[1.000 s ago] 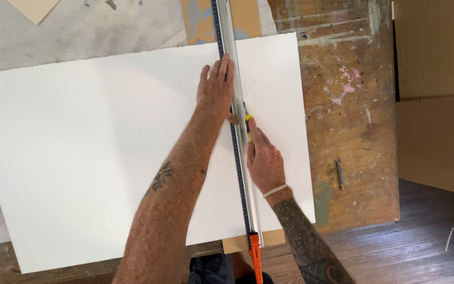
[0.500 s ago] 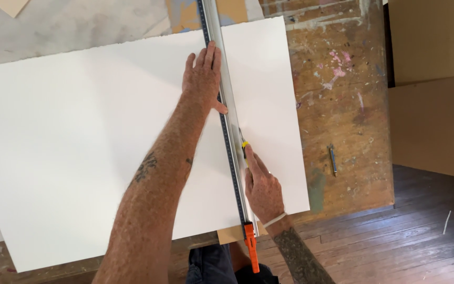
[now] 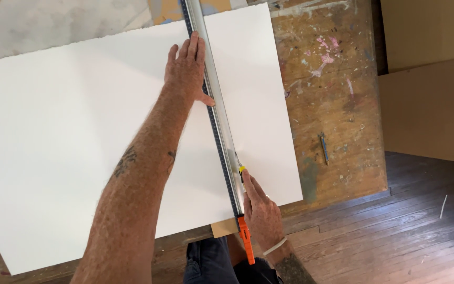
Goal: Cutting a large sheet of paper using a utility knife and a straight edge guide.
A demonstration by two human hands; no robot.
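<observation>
Since half a second ago the right hand has slid further toward the person along the long metal straightedge, and now sits just short of the near edge of the big white sheet. That hand is closed around a small cutter with a yellow tip; only the tip shows ahead of the fingertips, pressed against the right side of the straightedge, and the rest of the tool is hidden in the grip, so its shape is hard to make out. Just beside the hand's wrist, the straightedge ends in an orange handle that overhangs the table edge.

Well beyond it, the left hand lies flat and open on the sheet, fingers spread and pointing away, thumb pressed against the left side of the straightedge; it grips nothing. To the right of the right hand, past the sheet's edge, lies bare paint-stained wooden tabletop with a small dark tool on it. Further right stand brown cardboard panels over a plank floor.
</observation>
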